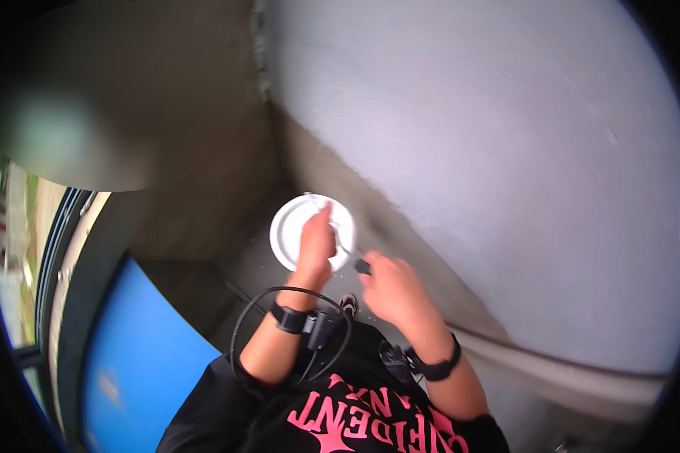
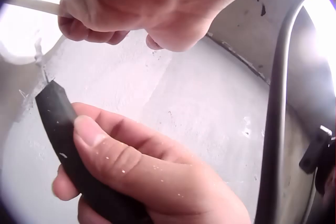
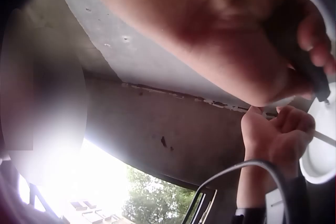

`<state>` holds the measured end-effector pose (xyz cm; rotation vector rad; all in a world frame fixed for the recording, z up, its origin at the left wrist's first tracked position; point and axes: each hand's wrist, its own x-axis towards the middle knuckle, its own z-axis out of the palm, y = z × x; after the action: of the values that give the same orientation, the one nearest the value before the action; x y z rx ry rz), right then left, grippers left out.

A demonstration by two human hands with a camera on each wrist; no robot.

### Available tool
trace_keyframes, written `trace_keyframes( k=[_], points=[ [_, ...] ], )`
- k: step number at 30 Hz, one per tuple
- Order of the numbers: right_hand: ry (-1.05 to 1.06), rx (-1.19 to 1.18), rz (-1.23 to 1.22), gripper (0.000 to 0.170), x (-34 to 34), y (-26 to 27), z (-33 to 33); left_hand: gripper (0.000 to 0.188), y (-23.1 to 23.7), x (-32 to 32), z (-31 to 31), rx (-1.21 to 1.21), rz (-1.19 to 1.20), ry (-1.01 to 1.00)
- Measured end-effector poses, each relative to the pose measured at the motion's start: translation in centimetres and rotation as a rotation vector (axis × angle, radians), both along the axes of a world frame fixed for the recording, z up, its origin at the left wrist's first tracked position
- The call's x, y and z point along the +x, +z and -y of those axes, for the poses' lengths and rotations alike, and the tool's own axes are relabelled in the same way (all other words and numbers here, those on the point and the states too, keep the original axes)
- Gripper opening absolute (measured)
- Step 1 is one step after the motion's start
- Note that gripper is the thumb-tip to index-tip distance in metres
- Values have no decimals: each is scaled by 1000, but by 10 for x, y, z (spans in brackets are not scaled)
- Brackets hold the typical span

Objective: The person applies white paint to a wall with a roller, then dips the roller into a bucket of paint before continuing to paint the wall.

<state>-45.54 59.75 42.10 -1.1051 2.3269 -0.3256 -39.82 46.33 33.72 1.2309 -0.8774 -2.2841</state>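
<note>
A round white bucket (image 1: 275, 235) stands low in front of me, with my left hand (image 1: 319, 238) over it. That hand curls round a pale, thin stick-like piece (image 2: 34, 4), whose far end runs out of the left wrist view. To the right of the bucket, my right hand (image 1: 391, 287) grips the black handle (image 2: 65, 129) of a tool. A thin metal shank (image 2: 45, 74) smeared with white comes out of this handle; the tool's working end is blurred. White specks dot the right thumb and the handle.
A pale grey wall (image 1: 476, 136) rises at the right, above a darker base strip. A blue panel (image 1: 143, 355) stands at the lower left, beside a window (image 1: 26, 249). A black cable (image 1: 236, 332) loops by my left forearm. One shoe (image 1: 348, 304) shows below the hands.
</note>
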Motion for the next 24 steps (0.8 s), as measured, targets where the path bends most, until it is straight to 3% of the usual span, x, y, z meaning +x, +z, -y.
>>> trace_keyframes(
  k=[3, 6, 9, 11, 16, 21, 24],
  points=[
    [-145, 19, 95, 33, 1, 15, -10, 37, -4, 1, -3, 1, -18, 14],
    [-127, -36, 70, 34, -7, 0, -22, 40, -1, 4, 1, -9, 7, 59],
    [-127, 170, 226, 33, -14, -10, -31, 43, -19, 6, 3, -16, 51, 50],
    [-127, -42, 167, 32, -21, -24, -39, 44, -15, 9, 8, -20, 39, 91],
    [-105, -74, 128, 29, -16, 6, -35, 47, -5, 15, 12, -114, 92, 64],
    [-231, -130, 244, 29, -12, 16, -46, 33, 19, 20, 23, 11, -58, 183],
    [-222, -279, 222, 30, -8, 15, -54, 38, 20, 28, 30, 70, -81, 254]
  ],
)
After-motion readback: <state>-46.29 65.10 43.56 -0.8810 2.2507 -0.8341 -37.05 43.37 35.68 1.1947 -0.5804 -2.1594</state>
